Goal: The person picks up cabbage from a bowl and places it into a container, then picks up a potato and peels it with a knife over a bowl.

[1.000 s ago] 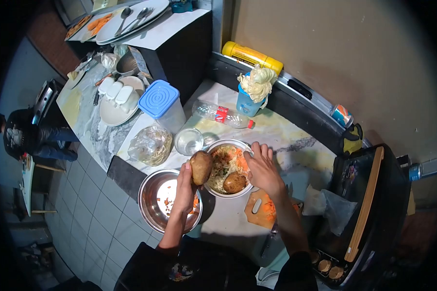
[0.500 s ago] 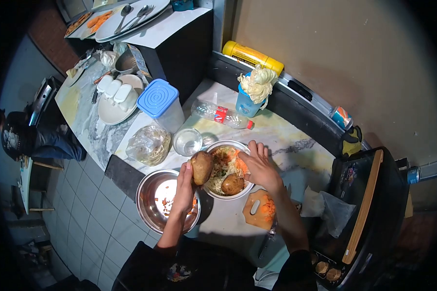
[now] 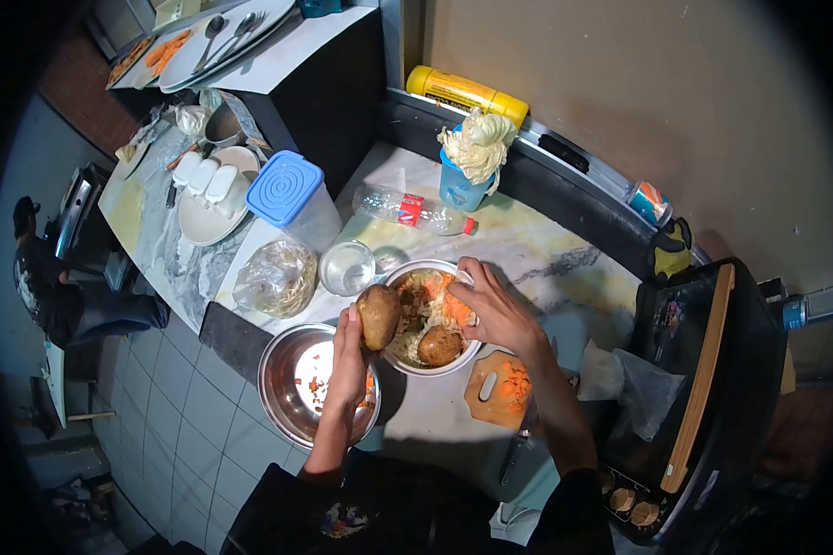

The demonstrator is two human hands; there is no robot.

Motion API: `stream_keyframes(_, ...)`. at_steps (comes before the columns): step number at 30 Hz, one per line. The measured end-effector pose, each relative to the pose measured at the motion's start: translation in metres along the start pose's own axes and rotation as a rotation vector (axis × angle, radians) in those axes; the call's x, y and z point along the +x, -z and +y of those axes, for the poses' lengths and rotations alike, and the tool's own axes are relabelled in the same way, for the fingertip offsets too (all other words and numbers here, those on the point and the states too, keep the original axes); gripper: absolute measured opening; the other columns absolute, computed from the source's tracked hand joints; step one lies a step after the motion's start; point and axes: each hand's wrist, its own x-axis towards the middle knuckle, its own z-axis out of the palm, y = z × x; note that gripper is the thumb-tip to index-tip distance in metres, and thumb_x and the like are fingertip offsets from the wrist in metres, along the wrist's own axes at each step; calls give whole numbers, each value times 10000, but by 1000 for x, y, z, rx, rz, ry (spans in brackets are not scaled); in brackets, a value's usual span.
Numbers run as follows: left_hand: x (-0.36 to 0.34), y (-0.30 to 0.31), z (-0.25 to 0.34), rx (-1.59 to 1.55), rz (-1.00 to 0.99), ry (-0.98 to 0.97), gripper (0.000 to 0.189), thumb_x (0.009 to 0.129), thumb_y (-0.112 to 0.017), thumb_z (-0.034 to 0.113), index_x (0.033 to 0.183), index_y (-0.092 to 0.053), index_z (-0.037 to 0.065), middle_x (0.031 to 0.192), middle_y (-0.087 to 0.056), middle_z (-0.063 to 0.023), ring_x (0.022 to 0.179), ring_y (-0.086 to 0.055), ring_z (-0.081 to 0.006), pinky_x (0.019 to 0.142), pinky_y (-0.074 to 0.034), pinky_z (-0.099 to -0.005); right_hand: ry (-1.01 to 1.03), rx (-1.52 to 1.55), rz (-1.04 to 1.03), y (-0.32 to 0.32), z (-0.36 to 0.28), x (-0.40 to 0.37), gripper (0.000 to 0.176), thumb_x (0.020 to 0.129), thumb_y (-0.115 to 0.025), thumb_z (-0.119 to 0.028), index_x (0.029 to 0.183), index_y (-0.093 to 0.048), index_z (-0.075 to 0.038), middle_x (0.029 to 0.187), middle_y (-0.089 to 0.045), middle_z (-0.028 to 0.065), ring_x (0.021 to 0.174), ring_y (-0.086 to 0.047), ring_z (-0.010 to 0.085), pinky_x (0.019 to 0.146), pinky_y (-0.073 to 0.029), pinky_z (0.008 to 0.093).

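My left hand (image 3: 348, 363) is wrapped round a large brown potato (image 3: 379, 316) above the left rim of a white bowl (image 3: 446, 371). The bowl holds shredded pale and orange food, with a second potato (image 3: 440, 345) lying on it. At the bowl's right side, my right hand (image 3: 495, 310) has its fingers bent over the orange shreds; what its fingertips hold, if anything, is hidden. Left of the bowl is a steel bowl (image 3: 282, 418) with orange bits inside. An orange cutting board (image 3: 487, 407) with diced orange pieces lies at the lower right, a knife (image 3: 514, 453) beside it.
Behind the bowls stand a glass (image 3: 347, 268), a bag of shreds (image 3: 278, 277), a blue-lidded container (image 3: 287, 190), a lying bottle (image 3: 412, 209) and a blue cup (image 3: 463, 185). A black oven (image 3: 657, 370) is at right. Another person (image 3: 51, 287) is at far left.
My right hand has shifted slightly, its fingers now more bent over the orange shreds. The potato stays in my left hand. The camera view has moved a little, and the other person appears more upright.
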Motion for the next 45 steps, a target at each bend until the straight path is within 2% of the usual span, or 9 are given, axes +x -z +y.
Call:
stream_keyframes(7, 3, 7, -2, 39, -58, 27, 578, 974, -385, 498, 1337, -364, 50, 1173, -531, -71, 1021, -535, -143, 789, -431, -274, 64, 21, 62, 0, 1, -5, 588, 592, -769, -94, 1136, -551, -44, 1252, -426, 134, 1187, -390, 319, 998, -338, 409)
stream_keyframes(16, 3, 4, -4, -14, -5, 3, 567, 977, -376, 496, 1314, -382, 41, 1147, -536, -73, 962, -537, -135, 756, -430, -267, 123, 16, 93, 2, -3, -9, 561, 628, -707, -84, 1161, -543, -23, 1216, -482, 109, 1135, -430, 283, 974, -330, 394)
stream_keyframes(22, 3, 7, -2, 25, -78, -2, 549, 984, -357, 487, 1312, -390, 47, 1151, -528, -73, 956, -539, -137, 735, -436, -266, 111, 30, 65, 2, -3, -9, 589, 655, -697, -67, 1216, -525, -13, 1256, -498, 120, 1129, -452, 270, 970, -334, 389)
stream_keyframes(25, 6, 10, -5, -1, -56, 16, 534, 986, -346, 484, 1312, -395, 64, 1155, -525, -67, 964, -535, -137, 740, -438, -271, 162, 10, 56, 3, -3, -5, 598, 671, -693, -54, 1239, -513, -7, 1266, -495, 120, 1141, -451, 283, 973, -355, 389)
stream_keyframes(27, 9, 15, -7, -4, -102, 36, 534, 985, -342, 487, 1327, -389, 79, 1165, -524, -63, 981, -530, -136, 749, -439, -275, 153, -11, -50, 8, -6, -2, 586, 667, -696, -31, 1217, -497, 5, 1260, -484, 124, 1145, -455, 292, 969, -383, 378)
stream_keyframes(33, 10, 16, -8, -24, -87, 37, 538, 980, -349, 499, 1315, -399, 81, 1153, -525, -57, 990, -526, -134, 755, -440, -277, 171, -99, -77, 1, -2, 5, 575, 630, -702, 7, 1154, -466, 0, 1242, -462, 134, 1142, -461, 301, 978, -399, 364)
stream_keyframes(36, 8, 13, -5, 21, -71, 39, 550, 979, -353, 501, 1326, -391, 77, 1171, -517, -64, 999, -524, -139, 764, -440, -284, 161, -63, -143, 3, -2, 10, 576, 636, -692, 11, 1164, -463, 1, 1256, -459, 139, 1148, -462, 311, 985, -403, 373)
stream_keyframes(39, 2, 3, -1, 61, -22, -2, 605, 960, -339, 558, 1294, -443, 65, 1141, -529, -69, 987, -493, -140, 782, -403, -302, 150, -4, -118, 2, 1, 9, 558, 647, -680, 18, 1157, -453, 6, 1272, -452, 148, 1147, -471, 322, 972, -420, 386)
stream_keyframes(45, 4, 3, -7, 28, 14, 18, 627, 958, -337, 563, 1323, -427, 62, 1191, -524, -78, 1038, -495, -155, 821, -401, -323, 131, 36, -151, 1, 1, 10, 583, 653, -669, 22, 1185, -433, -7, 1294, -443, 158, 1130, -495, 356, 931, -457, 406)
